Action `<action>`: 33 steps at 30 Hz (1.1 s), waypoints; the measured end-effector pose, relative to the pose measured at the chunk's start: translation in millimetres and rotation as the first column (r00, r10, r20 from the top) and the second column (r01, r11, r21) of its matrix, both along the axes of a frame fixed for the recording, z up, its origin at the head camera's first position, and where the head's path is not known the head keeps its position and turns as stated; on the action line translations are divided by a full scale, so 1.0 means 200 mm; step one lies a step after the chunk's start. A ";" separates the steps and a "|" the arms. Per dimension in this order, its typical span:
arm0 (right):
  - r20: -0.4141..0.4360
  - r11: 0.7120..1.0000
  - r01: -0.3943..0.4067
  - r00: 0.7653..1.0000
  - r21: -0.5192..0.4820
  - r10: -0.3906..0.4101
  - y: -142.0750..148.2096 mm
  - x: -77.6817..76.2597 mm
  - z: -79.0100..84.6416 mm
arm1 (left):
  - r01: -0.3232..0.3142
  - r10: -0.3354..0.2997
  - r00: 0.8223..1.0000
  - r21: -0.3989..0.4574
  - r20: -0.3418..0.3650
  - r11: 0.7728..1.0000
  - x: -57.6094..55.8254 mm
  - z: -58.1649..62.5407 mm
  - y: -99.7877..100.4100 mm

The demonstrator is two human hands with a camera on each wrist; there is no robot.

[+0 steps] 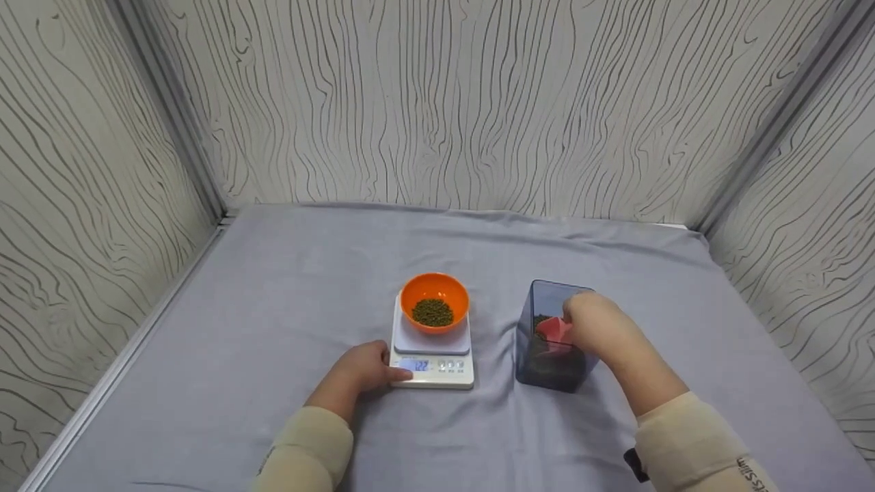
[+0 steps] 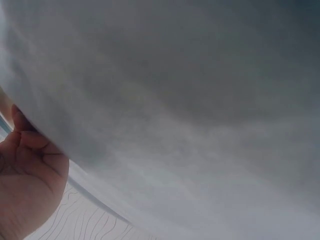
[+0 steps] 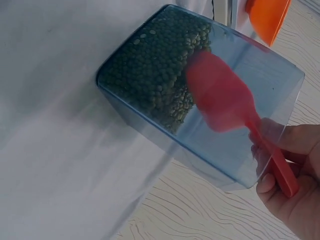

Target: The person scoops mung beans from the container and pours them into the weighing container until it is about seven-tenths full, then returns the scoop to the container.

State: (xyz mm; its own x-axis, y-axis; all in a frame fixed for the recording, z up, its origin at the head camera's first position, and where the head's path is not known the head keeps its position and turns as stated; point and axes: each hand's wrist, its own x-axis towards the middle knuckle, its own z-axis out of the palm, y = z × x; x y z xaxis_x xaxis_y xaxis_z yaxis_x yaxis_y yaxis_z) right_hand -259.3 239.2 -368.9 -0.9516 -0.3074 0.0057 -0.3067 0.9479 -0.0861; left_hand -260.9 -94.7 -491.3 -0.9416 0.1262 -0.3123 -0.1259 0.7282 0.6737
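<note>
Some beans (image 1: 433,313) in bowl (image 1: 436,284), seemingly more in bin (image 1: 550,299)

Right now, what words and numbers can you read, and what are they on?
"122", it seems, on the scale's display; any decimal point is unclear.
"et's slim", cut off, on the right sleeve.
Left sleeve: lettering too small to read.
Scale's buttons: labels too blurred to read.

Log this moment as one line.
left grip: holds scale | right grip: holds scoop in bin | bowl: on scale, beans inside
</note>
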 end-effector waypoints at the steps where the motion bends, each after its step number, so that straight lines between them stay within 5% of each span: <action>1: 0.006 1.000 0.006 1.000 -0.015 -0.006 0.00 0.00 -0.01 | -0.001 0.001 1.000 -0.001 0.001 1.000 0.00 0.00 0.00; 8: 0.078 0.995 0.062 0.995 -0.084 -0.055 0.01 -0.04 -0.07 | 0.003 -0.003 1.000 -0.015 -0.025 1.000 -0.01 -0.01 0.00; 15: 0.058 0.989 0.044 0.998 -0.141 -0.036 0.03 -0.05 -0.11 | 0.001 -0.002 1.000 -0.019 -0.029 1.000 0.00 0.00 0.00; 33: 0.105 0.954 0.064 0.994 -0.293 -0.034 0.12 -0.02 -0.01 | 0.011 -0.012 1.000 -0.037 -0.007 0.999 -0.01 0.00 -0.01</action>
